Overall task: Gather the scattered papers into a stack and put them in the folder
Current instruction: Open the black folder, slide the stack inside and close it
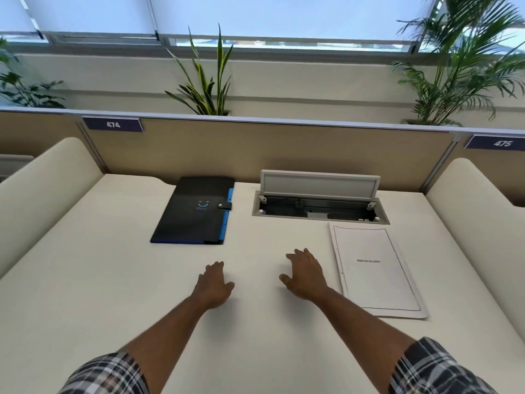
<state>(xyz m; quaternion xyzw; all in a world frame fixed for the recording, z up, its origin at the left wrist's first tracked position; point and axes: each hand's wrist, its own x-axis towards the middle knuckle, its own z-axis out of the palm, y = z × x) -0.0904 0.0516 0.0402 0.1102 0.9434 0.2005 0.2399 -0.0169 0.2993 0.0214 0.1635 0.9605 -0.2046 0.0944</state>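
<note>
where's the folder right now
In the head view the black folder lies closed on the far left of the desk, left of the open cable hatch and beyond the left hand.

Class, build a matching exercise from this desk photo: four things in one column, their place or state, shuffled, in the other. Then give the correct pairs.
Things:
1. folder
2. papers
3. cable hatch lid
4. left hand

States:
A. propped open
B. closed, strap fastened
C. flat on the desk, holding nothing
D. lying beside the right hand

Pairs: 1-B, 2-D, 3-A, 4-C
</note>
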